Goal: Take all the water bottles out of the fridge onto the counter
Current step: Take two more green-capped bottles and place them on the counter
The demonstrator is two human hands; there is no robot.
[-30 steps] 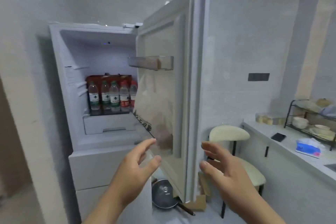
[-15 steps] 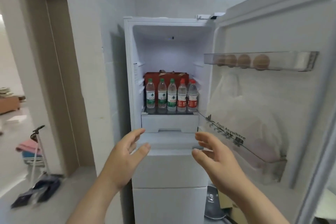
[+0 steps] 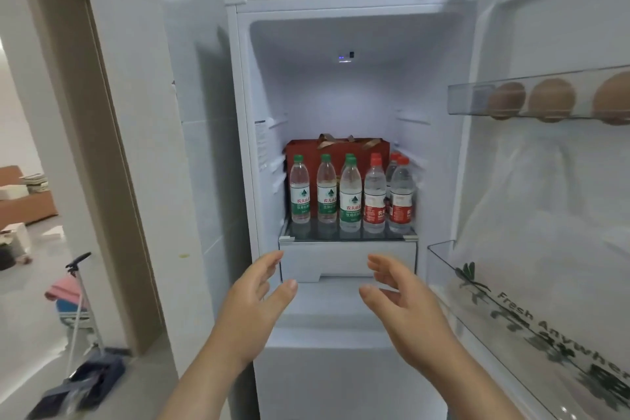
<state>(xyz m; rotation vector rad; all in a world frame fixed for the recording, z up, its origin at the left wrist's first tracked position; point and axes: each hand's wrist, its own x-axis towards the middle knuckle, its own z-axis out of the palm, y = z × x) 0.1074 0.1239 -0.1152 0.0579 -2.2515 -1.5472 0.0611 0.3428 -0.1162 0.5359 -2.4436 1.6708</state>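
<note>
The white fridge stands open in front of me. Several water bottles stand upright in a row on its glass shelf: green-capped ones on the left, red-capped ones on the right, with more behind. My left hand and my right hand are both raised below the shelf, in front of the white drawer. Their fingers are spread and relaxed, and they hold nothing. Neither hand touches a bottle.
A red gift bag stands behind the bottles. The open door on the right holds an egg rack and a lower bin with a plastic bag. A doorway and a mop lie to the left.
The view has swung from the door's edge to face the fridge interior and come closer. Both hands have risen toward the shelf, still empty.
</note>
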